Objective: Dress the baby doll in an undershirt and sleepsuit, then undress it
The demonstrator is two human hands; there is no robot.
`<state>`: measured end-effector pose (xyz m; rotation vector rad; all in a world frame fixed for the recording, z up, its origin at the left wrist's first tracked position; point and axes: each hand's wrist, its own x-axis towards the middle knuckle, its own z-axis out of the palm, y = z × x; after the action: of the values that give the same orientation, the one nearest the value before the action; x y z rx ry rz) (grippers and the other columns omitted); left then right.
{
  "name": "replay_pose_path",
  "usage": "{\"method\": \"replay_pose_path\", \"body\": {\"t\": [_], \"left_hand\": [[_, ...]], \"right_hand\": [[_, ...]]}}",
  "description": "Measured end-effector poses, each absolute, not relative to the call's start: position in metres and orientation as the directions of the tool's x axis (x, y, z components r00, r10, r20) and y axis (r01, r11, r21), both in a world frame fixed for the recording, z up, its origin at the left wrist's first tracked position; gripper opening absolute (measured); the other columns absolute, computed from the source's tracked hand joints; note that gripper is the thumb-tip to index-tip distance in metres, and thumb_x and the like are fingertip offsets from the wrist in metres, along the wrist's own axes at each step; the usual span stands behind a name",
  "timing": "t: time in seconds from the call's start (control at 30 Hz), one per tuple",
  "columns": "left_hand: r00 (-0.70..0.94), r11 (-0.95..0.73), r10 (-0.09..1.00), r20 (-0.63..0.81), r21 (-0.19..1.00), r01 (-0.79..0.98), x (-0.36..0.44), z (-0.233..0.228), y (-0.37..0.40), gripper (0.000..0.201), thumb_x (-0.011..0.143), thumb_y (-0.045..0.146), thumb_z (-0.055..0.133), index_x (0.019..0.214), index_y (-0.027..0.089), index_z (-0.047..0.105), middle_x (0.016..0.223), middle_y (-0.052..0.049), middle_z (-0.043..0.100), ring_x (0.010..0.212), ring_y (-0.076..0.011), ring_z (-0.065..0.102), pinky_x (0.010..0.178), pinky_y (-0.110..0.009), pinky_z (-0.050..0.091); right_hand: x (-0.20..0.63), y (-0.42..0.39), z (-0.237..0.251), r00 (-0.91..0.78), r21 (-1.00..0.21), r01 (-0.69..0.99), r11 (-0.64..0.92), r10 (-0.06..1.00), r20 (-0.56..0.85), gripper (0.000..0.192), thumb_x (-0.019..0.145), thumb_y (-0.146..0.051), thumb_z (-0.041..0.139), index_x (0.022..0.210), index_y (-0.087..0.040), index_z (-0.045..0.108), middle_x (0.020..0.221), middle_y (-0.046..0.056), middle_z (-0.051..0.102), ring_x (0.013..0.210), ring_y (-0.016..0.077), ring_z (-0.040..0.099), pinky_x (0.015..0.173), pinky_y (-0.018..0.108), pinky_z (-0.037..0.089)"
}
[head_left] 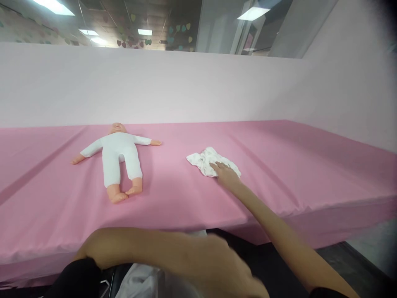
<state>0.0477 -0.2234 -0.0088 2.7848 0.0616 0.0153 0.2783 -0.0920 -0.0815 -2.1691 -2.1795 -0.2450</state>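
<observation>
Reaching out across the middle of the frame, I am laying my right hand (228, 174) flat on a crumpled white cloth (207, 159) that is lying right of centre on the pink table (279, 165). My fingers are stretched out and resting on the near right part of the cloth; nothing is gripped. My left hand (223, 265) is passing blurred through the lower middle of the frame, below the table's near edge; I cannot tell how far it is open or whether it is holding the pale fabric (139, 283) showing under it.

A doll (119, 159) in a white suit is lying on its back left of centre, arms spread, feet towards me, well apart from the cloth. Bare pink surface is running between the two and stretching to the right of the cloth as far as the table's right edge. The near edge is crossing the lower frame, its cover hanging over it. A pale pink wall (186, 82) is closing the far side and the right.
</observation>
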Motion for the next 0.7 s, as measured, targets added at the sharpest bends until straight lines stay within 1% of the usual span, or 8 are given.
{"method": "replay_pose_path", "body": {"t": [0.07,0.17,0.23,0.3,0.37,0.43,0.57,0.7], "left_hand": [[0.996,-0.92,0.079,0.049,0.389,0.054,0.038,0.003,-0.191,0.029,0.09,0.036,0.047,0.113,0.026,0.06,0.105,-0.002,0.069,0.09,-0.0163,0.066,0.077,-0.028,0.052],[0.864,-0.849,0.429,0.265,0.444,0.286,0.01,0.014,-0.129,0.03,0.093,0.033,0.039,0.114,0.025,0.06,0.119,-0.001,0.065,0.103,-0.0168,0.062,0.087,-0.03,0.049],[0.646,-0.743,0.66,0.384,0.463,0.483,-0.014,0.013,-0.092,0.029,0.091,0.031,0.041,0.112,0.024,0.061,0.112,-0.002,0.068,0.101,-0.0194,0.063,0.089,-0.033,0.048],[0.486,-0.65,0.76,0.431,0.514,0.56,-0.035,0.005,-0.064,0.026,0.088,0.03,0.045,0.107,0.024,0.062,0.101,-0.003,0.07,0.094,-0.0203,0.064,0.086,-0.035,0.049],[0.392,-0.59,0.807,0.442,0.609,0.53,-0.049,-0.008,-0.047,0.024,0.087,0.028,0.047,0.104,0.021,0.063,0.094,-0.003,0.07,0.091,-0.019,0.065,0.085,-0.034,0.05],[0.312,-0.557,0.83,0.462,0.667,0.495,-0.053,-0.022,-0.04,0.021,0.087,0.026,0.047,0.099,0.02,0.063,0.095,-0.004,0.07,0.091,-0.0178,0.065,0.085,-0.033,0.05],[0.289,-0.599,0.79,0.54,0.58,0.553,-0.044,-0.047,-0.045,0.018,0.087,0.021,0.046,0.091,0.02,0.063,0.098,-0.003,0.069,0.094,-0.0178,0.062,0.086,-0.034,0.048],[0.456,-0.746,0.627,0.631,0.319,0.584,-0.031,-0.063,-0.058,0.018,0.087,0.016,0.044,0.09,0.019,0.062,0.09,-0.004,0.068,0.089,-0.0183,0.06,0.082,-0.035,0.047]], "right_hand": [[0.274,-0.089,-0.084,0.026,0.09,0.995,-0.04,0.988,0.152,0.057,0.082,0.001,0.035,0.136,-0.013,0.044,0.137,0.02,0.045,0.123,0.0308,0.045,0.097,0.043,0.04],[0.271,-0.086,-0.083,0.087,0.063,0.993,-0.098,0.984,0.155,0.058,0.08,-0.001,0.039,0.136,-0.015,0.044,0.136,0.02,0.045,0.124,0.0316,0.043,0.097,0.046,0.039],[0.275,-0.085,-0.076,0.072,-0.062,0.996,-0.065,0.99,0.12,0.056,0.08,-0.009,0.049,0.135,-0.015,0.046,0.137,0.018,0.045,0.126,0.0322,0.042,0.1,0.046,0.037],[0.284,-0.084,-0.064,0.033,-0.297,0.955,-0.016,0.998,0.054,0.056,0.078,-0.023,0.058,0.133,-0.017,0.049,0.136,0.015,0.048,0.125,0.0309,0.044,0.101,0.043,0.039],[0.296,-0.08,-0.052,0.083,-0.566,0.822,-0.056,0.996,0.023,0.051,0.08,-0.033,0.058,0.129,-0.019,0.053,0.129,0.013,0.055,0.115,0.0277,0.054,0.092,0.038,0.046],[0.307,-0.075,-0.044,0.272,-0.701,0.698,-0.145,0.96,0.072,0.045,0.082,-0.034,0.053,0.123,-0.017,0.057,0.119,0.012,0.062,0.103,0.0248,0.061,0.084,0.035,0.049],[0.313,-0.058,-0.043,0.461,-0.579,0.769,-0.272,0.863,0.207,0.043,0.079,-0.036,0.056,0.115,-0.014,0.062,0.12,0.013,0.061,0.109,0.026,0.058,0.088,0.034,0.046],[0.307,-0.042,-0.05,0.403,-0.46,0.827,-0.322,0.911,0.087,0.03,0.076,-0.035,0.059,0.097,-0.015,0.067,0.101,0.009,0.068,0.092,0.0226,0.062,0.073,0.028,0.044]]}}
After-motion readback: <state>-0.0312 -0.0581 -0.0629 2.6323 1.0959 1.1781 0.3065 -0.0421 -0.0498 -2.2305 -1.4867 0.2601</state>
